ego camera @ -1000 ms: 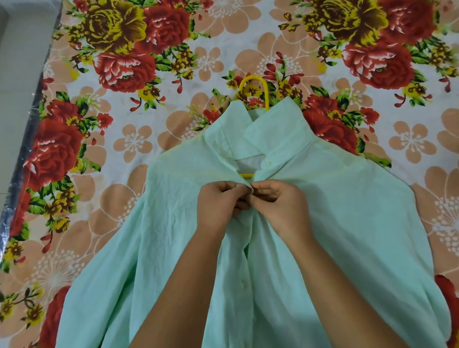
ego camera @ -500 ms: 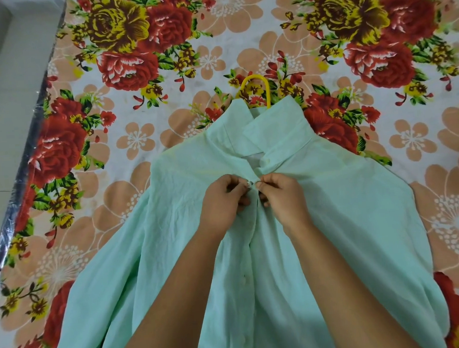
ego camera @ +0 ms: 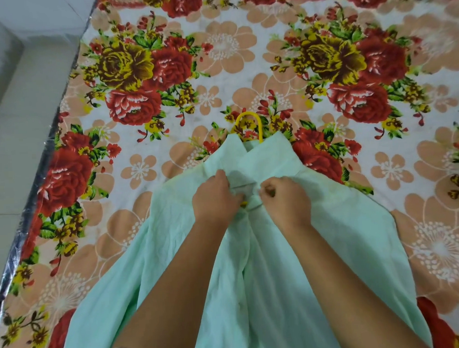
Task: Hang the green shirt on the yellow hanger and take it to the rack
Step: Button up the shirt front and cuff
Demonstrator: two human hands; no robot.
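Observation:
The pale green shirt (ego camera: pixel 346 247) lies face up on the flowered bed cover, collar pointing away from me. Only the hook of the yellow hanger (ego camera: pixel 248 118) sticks out above the collar, and a small yellow bit shows in the gap between my hands; the rest is hidden inside the shirt. My left hand (ego camera: pixel 215 196) pinches the left edge of the shirt front just below the collar. My right hand (ego camera: pixel 285 200) grips the right edge opposite it. The two hands are a small gap apart at the top button area.
The bed cover (ego camera: pixel 217 54) with red and yellow roses spreads all around the shirt. The bed's left edge (ego camera: pixel 38 199) has a shiny dark strip, with pale floor tiles (ego camera: pixel 8 132) beyond it. No rack is in view.
My hands have moved up the shirt front toward the collar and drawn slightly apart. The camera has tilted, so more of the far bed cover shows.

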